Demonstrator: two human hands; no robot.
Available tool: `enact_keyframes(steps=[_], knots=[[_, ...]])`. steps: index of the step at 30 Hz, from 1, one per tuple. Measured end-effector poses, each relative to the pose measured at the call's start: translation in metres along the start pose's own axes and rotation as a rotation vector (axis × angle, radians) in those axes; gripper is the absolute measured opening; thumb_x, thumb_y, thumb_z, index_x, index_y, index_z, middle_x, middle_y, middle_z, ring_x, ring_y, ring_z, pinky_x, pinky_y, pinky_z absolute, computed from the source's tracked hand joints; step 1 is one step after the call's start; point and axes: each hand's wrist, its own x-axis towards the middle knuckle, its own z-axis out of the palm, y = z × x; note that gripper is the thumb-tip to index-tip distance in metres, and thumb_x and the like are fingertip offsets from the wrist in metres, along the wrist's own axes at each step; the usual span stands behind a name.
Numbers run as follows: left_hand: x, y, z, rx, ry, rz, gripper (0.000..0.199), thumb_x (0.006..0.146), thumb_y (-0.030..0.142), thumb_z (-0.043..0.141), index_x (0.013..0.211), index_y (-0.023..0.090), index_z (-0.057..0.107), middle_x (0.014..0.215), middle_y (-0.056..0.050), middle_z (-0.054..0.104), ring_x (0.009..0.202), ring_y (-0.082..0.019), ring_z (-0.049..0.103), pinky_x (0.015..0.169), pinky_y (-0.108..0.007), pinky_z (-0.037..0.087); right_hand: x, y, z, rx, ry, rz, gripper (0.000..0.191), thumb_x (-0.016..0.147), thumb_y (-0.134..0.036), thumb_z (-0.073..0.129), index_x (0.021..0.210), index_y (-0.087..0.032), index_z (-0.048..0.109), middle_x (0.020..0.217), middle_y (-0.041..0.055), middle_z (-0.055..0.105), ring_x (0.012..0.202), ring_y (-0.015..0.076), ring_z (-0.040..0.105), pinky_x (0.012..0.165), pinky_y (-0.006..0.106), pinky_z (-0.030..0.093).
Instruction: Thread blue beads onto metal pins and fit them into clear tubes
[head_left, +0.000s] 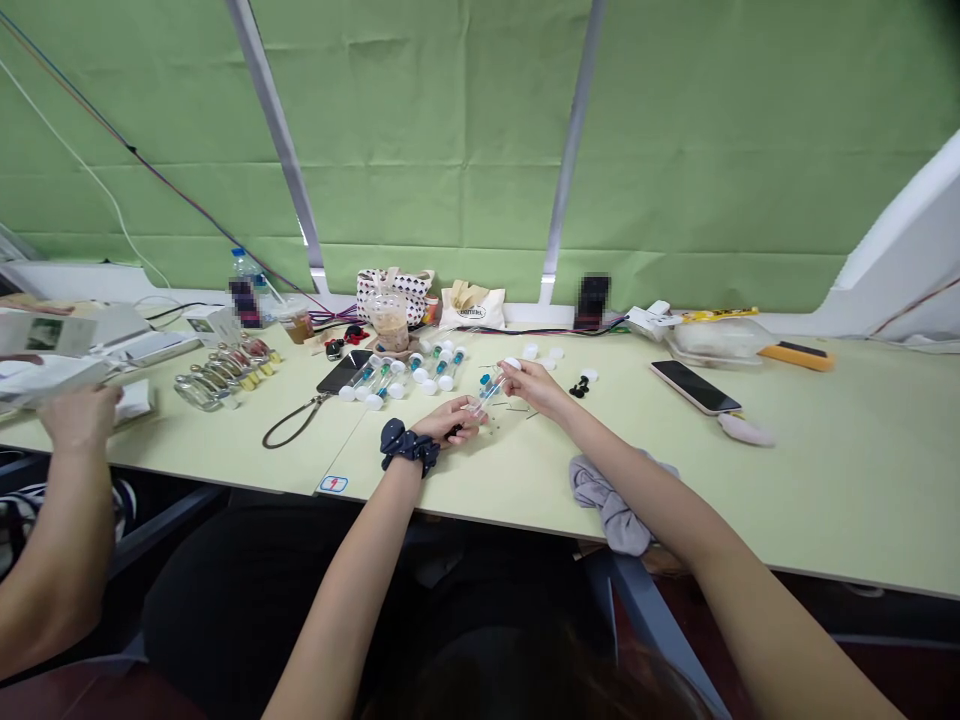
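Over the table's front middle, a clear tube (490, 391) with a white cap at its upper end is held at a slant between my two hands. My left hand (455, 418), with a dark scrunchie on the wrist, is closed round the lower end. A small black piece also shows at its fingers; its kind is unclear. My right hand (531, 387) pinches the upper end by the white cap (511, 364). Just behind and left of my hands lie several clear tubes (386, 382) with white ends and blue or green contents. Thin metal pins (517, 407) lie below the tube.
Loose white caps (531, 352) and small black parts (579, 386) are right of my hands. A phone (695, 387) and a grey cloth (611, 500) lie further right. To the left are a strapped phone (344, 371), a drink cup (390, 322) and another person's arm (67, 490).
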Motion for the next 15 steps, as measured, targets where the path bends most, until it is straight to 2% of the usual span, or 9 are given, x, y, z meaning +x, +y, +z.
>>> enact_keyframes(steps=[3,7,10,15], knots=[[-0.0011,0.0,0.0011,-0.008,-0.041,0.001,0.038,0.066,0.024,0.07,0.094,0.018,0.045,0.089,-0.004,0.054,0.044,-0.001,0.036,0.034,-0.011,0.019,-0.0004,-0.0001,-0.0016,-0.002,0.014,0.016,0.04,0.064,-0.048,0.071,0.083,-0.015,0.059,0.074,0.0028,0.063,0.053,0.0082,0.052,0.053,0.024,0.042],[-0.001,-0.0007,0.0003,0.009,-0.064,0.005,0.039,0.065,0.025,0.072,0.094,0.017,0.047,0.082,-0.003,0.054,0.046,-0.002,0.038,0.035,-0.012,0.019,-0.0023,-0.0005,0.0,-0.04,-0.003,0.031,0.04,0.064,-0.049,0.071,0.082,-0.015,0.059,0.076,0.0036,0.063,0.055,0.0085,0.052,0.054,0.023,0.044],[0.0005,-0.0024,-0.0009,0.025,-0.058,0.021,0.042,0.063,0.026,0.074,0.094,0.016,0.048,0.079,-0.003,0.055,0.047,-0.003,0.037,0.035,-0.013,0.019,-0.0033,0.0001,0.0025,-0.058,-0.011,0.033,0.041,0.065,-0.049,0.07,0.083,-0.015,0.059,0.079,0.0049,0.064,0.056,0.0088,0.052,0.055,0.023,0.045],[0.0013,-0.0025,-0.0004,0.035,-0.013,-0.001,0.044,0.062,0.021,0.073,0.099,0.018,0.049,0.088,-0.005,0.057,0.047,-0.002,0.037,0.036,-0.013,0.019,-0.0045,0.0015,0.0025,-0.096,-0.003,0.048,0.04,0.065,-0.05,0.07,0.078,-0.014,0.058,0.078,0.0059,0.064,0.056,0.0094,0.054,0.054,0.023,0.046]])
